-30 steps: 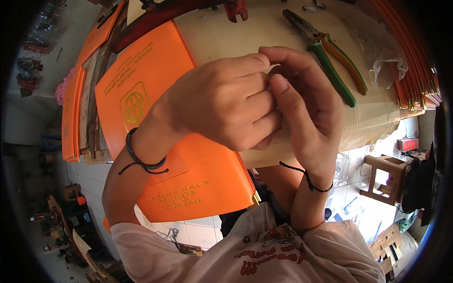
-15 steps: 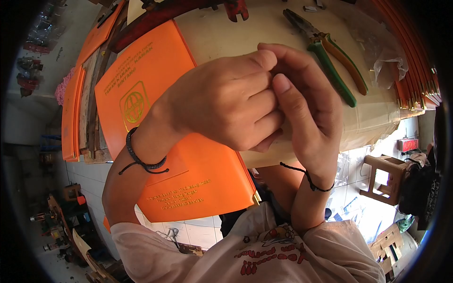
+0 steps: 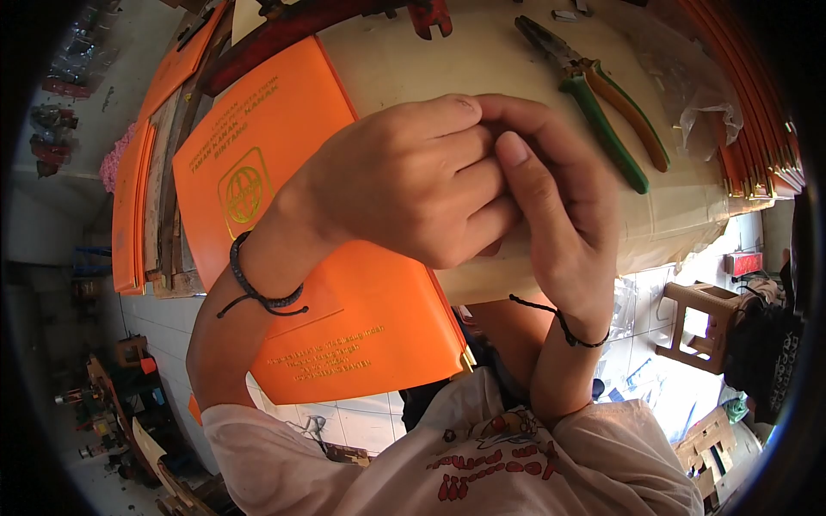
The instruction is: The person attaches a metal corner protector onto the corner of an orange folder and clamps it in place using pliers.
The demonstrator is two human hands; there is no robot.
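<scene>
My left hand [image 3: 422, 185] is closed, its fingers curled in and the back of the hand toward me. Around its fingertips bend the thumb and fingers of my right hand [image 3: 568, 202]; the two hands meet above the work table. Anything pinched between them is hidden. Beneath my left hand and forearm lies an orange folder [image 3: 379, 297] with gold lettering and a round gold emblem. Pliers [image 3: 587, 79] with green and orange handles rest on the table, beyond my right hand.
More orange folders [image 3: 133, 215] are at the left, beside a wooden edge. A row of orange folders with metal corners [image 3: 761, 146] stands at the right, near clear plastic. A red metal part [image 3: 430, 19] juts in at the top. A brown stool [image 3: 701, 322] is on the tiled floor.
My fingers have shifted slightly against each other, and the right fingertips now sit lower behind the left hand. The folder and pliers have stayed put.
</scene>
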